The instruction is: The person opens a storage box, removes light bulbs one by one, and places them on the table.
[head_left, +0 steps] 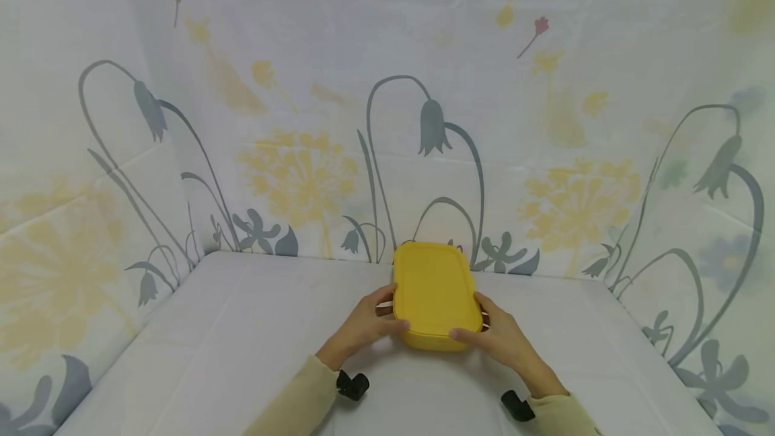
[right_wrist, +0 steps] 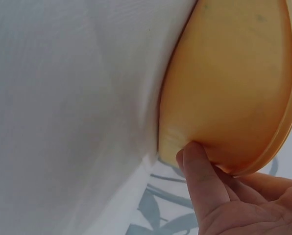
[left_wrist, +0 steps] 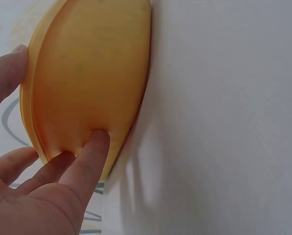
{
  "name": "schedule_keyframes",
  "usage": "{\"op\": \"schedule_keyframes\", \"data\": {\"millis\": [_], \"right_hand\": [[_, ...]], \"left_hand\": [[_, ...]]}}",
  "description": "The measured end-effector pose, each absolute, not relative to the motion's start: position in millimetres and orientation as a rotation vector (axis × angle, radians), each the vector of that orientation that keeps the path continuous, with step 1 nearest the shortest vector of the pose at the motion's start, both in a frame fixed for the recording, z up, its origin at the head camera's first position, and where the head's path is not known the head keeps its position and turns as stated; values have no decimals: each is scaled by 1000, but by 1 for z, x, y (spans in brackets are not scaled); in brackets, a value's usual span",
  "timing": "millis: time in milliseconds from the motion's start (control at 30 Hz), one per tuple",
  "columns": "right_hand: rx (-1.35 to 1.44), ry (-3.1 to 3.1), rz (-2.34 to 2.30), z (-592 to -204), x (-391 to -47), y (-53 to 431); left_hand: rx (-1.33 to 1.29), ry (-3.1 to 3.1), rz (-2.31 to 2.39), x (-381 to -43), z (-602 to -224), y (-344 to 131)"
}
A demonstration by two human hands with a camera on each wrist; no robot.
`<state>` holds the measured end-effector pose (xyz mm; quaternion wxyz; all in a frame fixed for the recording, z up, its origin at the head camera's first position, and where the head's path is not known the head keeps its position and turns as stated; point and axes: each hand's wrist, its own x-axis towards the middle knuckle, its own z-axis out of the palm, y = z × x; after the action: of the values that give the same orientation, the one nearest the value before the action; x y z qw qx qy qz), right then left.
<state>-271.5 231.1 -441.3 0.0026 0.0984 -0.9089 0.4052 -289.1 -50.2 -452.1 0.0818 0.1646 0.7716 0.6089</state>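
Observation:
A yellow lidded container (head_left: 434,288), rounded at the corners like a lunch box, rests on the white table with its lid on. My left hand (head_left: 371,320) grips its left side, the thumb at the lid's near left edge. The right hand (head_left: 498,332) holds the opposite side, its thumb on the near right edge. In the left wrist view, the fingertips (left_wrist: 100,139) press against the container's side wall (left_wrist: 92,83). The right wrist view has fingers (right_wrist: 200,171) touching the wall (right_wrist: 224,93) below the rim. The container's inside is hidden by the lid.
White cloth covers the table (head_left: 242,342). A cloth backdrop (head_left: 514,120) printed with grey and yellow flowers rises behind the container and along both sides. Black wrist devices (head_left: 353,386) sit by the cuffs of light sleeves (head_left: 297,399).

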Motion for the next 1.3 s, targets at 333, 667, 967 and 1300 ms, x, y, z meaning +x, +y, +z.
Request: {"op": "schedule_keyframes", "data": {"millis": [333, 667, 967, 1300], "right_hand": [[312, -2844, 1264, -441, -274, 218], [324, -2839, 1277, -439, -273, 207], [300, -2851, 1294, -439, -275, 197], [324, -2821, 1336, -440, -276, 189]], "left_hand": [[494, 2294, 1829, -290, -451, -65], [508, 2311, 1805, -288, -451, -76], [522, 2311, 1816, -288, -453, -85], [526, 2312, 1820, -286, -450, -96]]}}
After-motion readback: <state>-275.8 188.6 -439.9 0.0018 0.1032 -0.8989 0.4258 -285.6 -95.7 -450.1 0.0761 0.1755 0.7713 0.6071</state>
